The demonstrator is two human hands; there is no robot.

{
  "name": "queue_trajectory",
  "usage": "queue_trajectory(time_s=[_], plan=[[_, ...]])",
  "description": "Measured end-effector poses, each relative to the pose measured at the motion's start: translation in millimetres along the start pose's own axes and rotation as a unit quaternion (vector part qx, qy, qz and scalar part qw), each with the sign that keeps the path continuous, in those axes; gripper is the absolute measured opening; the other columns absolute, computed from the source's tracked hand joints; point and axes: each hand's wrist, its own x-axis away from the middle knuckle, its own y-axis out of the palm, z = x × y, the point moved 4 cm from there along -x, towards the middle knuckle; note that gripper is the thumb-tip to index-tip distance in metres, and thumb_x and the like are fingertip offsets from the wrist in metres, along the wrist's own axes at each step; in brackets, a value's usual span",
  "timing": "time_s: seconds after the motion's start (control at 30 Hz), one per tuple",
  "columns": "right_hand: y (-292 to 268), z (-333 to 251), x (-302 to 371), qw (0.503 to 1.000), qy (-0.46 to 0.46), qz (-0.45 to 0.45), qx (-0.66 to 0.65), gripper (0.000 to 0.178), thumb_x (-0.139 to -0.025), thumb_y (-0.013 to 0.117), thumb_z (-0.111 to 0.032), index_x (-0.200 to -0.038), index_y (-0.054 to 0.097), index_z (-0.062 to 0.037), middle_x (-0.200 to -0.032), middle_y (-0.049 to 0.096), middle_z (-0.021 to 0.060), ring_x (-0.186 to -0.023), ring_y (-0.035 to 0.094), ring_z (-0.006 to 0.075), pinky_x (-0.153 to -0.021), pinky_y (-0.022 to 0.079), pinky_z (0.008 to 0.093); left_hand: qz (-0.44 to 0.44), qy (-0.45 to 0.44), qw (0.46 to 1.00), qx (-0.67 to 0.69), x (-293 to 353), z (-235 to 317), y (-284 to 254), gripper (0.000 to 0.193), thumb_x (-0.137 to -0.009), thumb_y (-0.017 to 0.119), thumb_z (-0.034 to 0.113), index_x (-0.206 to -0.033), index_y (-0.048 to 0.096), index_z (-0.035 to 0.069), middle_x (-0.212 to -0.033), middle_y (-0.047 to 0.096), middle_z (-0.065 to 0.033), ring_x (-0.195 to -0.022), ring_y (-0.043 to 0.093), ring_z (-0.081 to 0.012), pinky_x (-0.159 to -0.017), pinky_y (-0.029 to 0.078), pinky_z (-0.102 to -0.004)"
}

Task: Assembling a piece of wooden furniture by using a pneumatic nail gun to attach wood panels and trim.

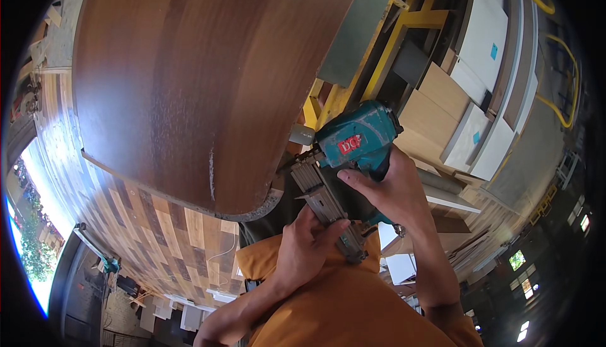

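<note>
A teal pneumatic nail gun (361,133) with a red label is held close in front of my body, its nose toward the left. My right hand (392,186) is wrapped round its handle, the thumb lying along the near side. Below, my left hand (305,246) grips the long metal magazine (323,203), thumb on top and fingers curled beneath. What the magazine holds cannot be made out. Just beyond the gun's nose lies the corner of a large brown wood-grain panel (208,82), with a pale scuff mark near that corner.
A yellow metal frame (384,63) runs along the panel's right side. Farther right are stacked white boards (483,37) and light wood boards (435,110). Patchwork wood-patterned sheeting (164,233) spreads at the lower left, with a thin pale cord (225,251) on it.
</note>
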Motion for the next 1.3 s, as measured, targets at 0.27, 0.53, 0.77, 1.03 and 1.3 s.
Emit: queue_trajectory(time_s=[0.27, 0.53, 0.77, 1.03, 1.3], plan=[[-1, -9, 6, 0.999, 0.033, 0.012, 0.034, 0.047, -0.083, 0.088, -0.035, -0.108, 0.069, -0.0009, -0.087, 0.077, 0.0148, -0.078, 0.077, 0.0334, -0.073, 0.059, 0.0395, -0.008, -0.004, 1.000, 0.003, 0, -4, -1, 0.033, -0.099, 0.076, 0.016, -0.121, 0.061, -0.003, -0.096, 0.079, -0.0144, -0.089, 0.076, -0.0144, -0.077, 0.059, -0.0310], [3, -17, 29, 0.991, -0.005, 0.095, 0.095, 0.059, -0.085, 0.085, -0.042, -0.111, 0.059, 0.0041, -0.079, 0.073, 0.0218, -0.074, 0.073, 0.0442, -0.065, 0.059, 0.0482, -0.061, -0.001, 0.994, 0.088, 0, -9, -5, 0.030, -0.105, 0.069, 0.013, -0.128, 0.059, -0.004, -0.117, 0.076, -0.0129, -0.108, 0.071, -0.0147, -0.093, 0.058, -0.0322], [10, -22, 46, 0.983, 0.019, 0.127, 0.132, 0.061, -0.086, 0.083, -0.044, -0.114, 0.057, 0.0032, -0.075, 0.071, 0.0212, -0.069, 0.073, 0.0436, -0.061, 0.059, 0.0492, -0.101, -0.003, 0.991, 0.085, 0, -13, -15, 0.030, -0.105, 0.068, 0.010, -0.131, 0.059, -0.002, -0.122, 0.074, -0.0115, -0.114, 0.068, -0.0138, -0.099, 0.055, -0.0323], [15, -25, 53, 0.980, 0.062, 0.147, 0.118, 0.052, -0.086, 0.086, -0.033, -0.115, 0.060, 0.0018, -0.087, 0.075, 0.0216, -0.081, 0.075, 0.0436, -0.067, 0.060, 0.0455, -0.143, -0.014, 0.985, 0.096, -1, -12, -22, 0.031, -0.106, 0.065, 0.008, -0.134, 0.059, -0.002, -0.126, 0.071, -0.0088, -0.117, 0.063, -0.0112, -0.099, 0.052, -0.0301], [2, -2, 36, 0.992, 0.044, 0.118, 0.009, 0.055, -0.083, 0.086, -0.038, -0.111, 0.064, 0.0038, -0.090, 0.075, 0.0237, -0.086, 0.075, 0.0429, -0.077, 0.059, 0.0457, -0.061, 0.064, 0.941, -0.326, 13, 40, -34, 0.044, -0.101, 0.074, 0.025, -0.136, 0.060, 0.003, -0.085, 0.076, -0.0142, -0.075, 0.076, -0.0228, -0.065, 0.058, -0.0359]])
